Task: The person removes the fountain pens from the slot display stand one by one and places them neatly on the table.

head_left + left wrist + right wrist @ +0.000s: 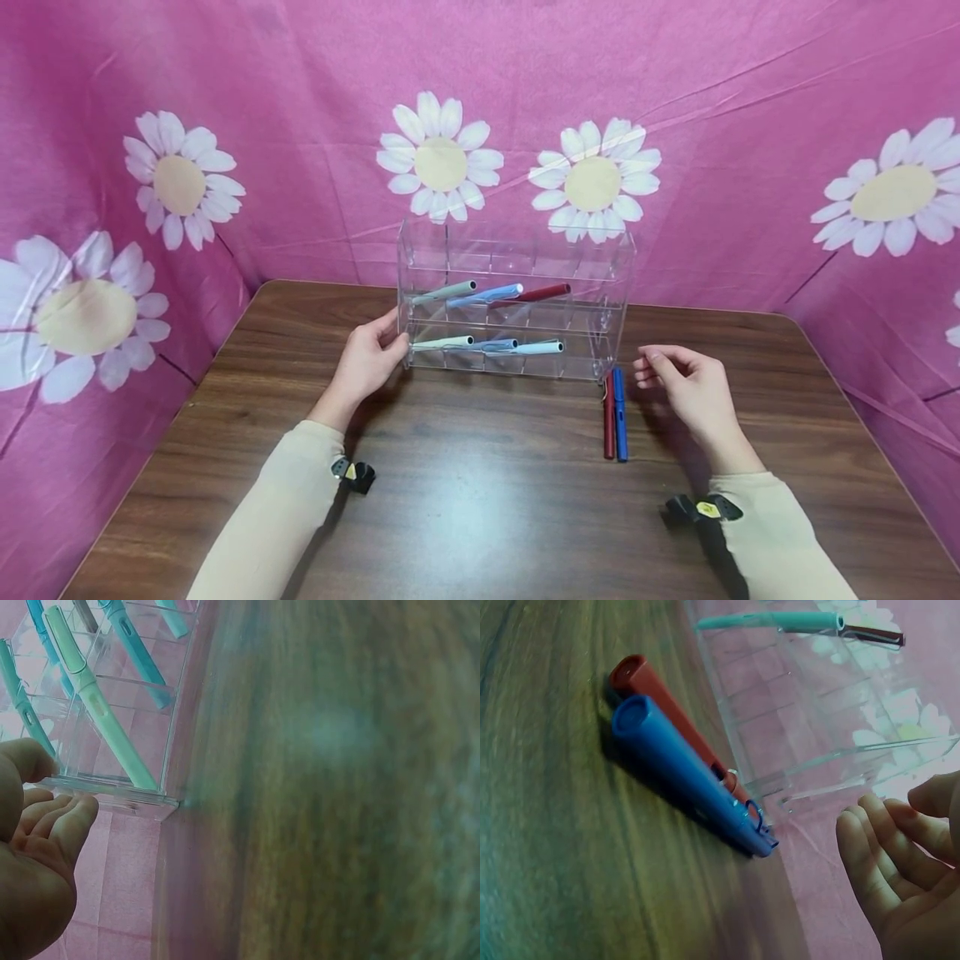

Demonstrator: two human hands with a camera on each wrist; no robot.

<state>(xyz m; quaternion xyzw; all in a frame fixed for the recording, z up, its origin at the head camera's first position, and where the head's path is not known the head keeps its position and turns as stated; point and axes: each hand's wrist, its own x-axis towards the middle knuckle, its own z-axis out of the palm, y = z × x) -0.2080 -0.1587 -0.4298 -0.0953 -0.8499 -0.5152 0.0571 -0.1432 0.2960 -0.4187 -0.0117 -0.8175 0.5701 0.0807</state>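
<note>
A clear acrylic pen rack [517, 325] with several compartments stands at the back of the table. Three pens lie on its middle tier: a grey-green pen [450, 292], a light blue pen [487, 295] and a dark red pen [536, 293]. On the bottom tier are a pale green pen [101, 712], a blue pen [495, 345] and a mint pen [542, 347]. My left hand [367, 358] grips the rack's left end between thumb and fingers. Beside the right end, my right hand [693, 396] hovers with loosely bent fingers, holding nothing. Near it lie a red pen [608, 421] and a blue pen [682, 769], side by side.
The brown wooden table [465, 500] runs forward from the rack. Behind it hangs a pink cloth [315, 133] with large white daisies. Each forearm wears a black wrist strap, the left strap [354, 475] and the right strap [701, 508].
</note>
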